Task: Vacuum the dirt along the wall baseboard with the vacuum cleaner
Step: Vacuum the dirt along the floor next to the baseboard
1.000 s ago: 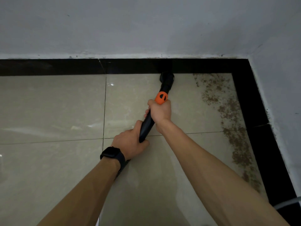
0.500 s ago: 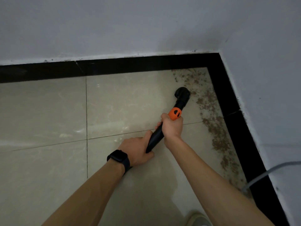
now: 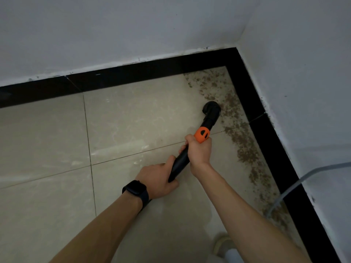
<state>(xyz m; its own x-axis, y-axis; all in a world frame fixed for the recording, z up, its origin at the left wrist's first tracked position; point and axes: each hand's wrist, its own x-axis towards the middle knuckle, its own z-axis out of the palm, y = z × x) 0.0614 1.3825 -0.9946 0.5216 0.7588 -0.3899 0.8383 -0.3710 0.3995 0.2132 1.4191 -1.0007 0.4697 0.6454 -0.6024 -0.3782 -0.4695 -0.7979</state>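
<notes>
head view: both hands wrap their fingers tight around the black vacuum tube (image 3: 182,161), left hand (image 3: 158,179) low, right hand (image 3: 199,152) higher. its nozzle (image 3: 211,107) touches brown dirt (image 3: 245,147) beside the black baseboard (image 3: 269,149).

View, single: head-worn wide-angle camera, above and behind the person's forearms, looking forward and steeply down at a room corner. Framing: glossy beige tiled floor (image 3: 133,120) fills the centre and near field; black baseboard strip (image 3: 133,76) crosses the far edge and turns down the right side; pale grey painted walls (image 3: 133,31) occupy the top and right. Straight lines bow slightly toward the edges. Proximity: close, both forearms entering from the near edge. No second view; nothing shared.
</notes>
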